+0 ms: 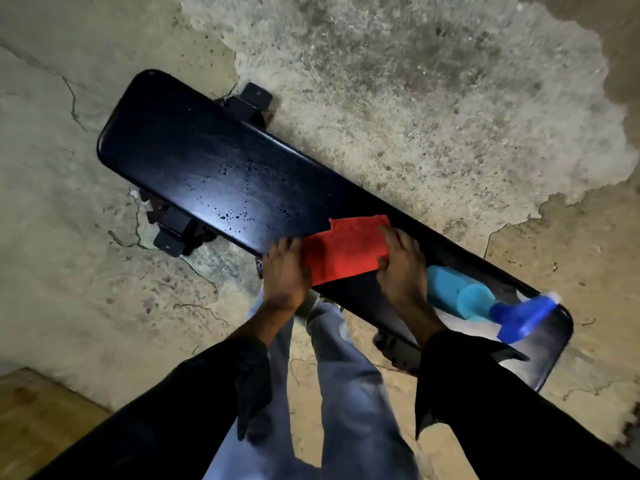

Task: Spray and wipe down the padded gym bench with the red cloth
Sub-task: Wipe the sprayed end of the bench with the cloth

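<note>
The black padded gym bench (pixel 194 157) runs diagonally from upper left to lower right, with spray droplets on its middle. A red cloth (pixel 343 251) lies flat on the pad near its front edge. My left hand (pixel 285 275) grips the cloth's left edge at the bench's near side. My right hand (pixel 401 268) presses on the cloth's right edge, fingers spread over it. A blue spray bottle (pixel 485 303) lies on its side on the bench, just right of my right hand, nozzle toward the bench's lower right end.
The bench's black metal feet (pixel 173 233) stick out on both sides onto a rough, cracked concrete floor (pixel 415 98). My legs in grey trousers (pixel 346 393) stand against the bench's near side. A wooden surface (pixel 34 420) shows at the bottom left.
</note>
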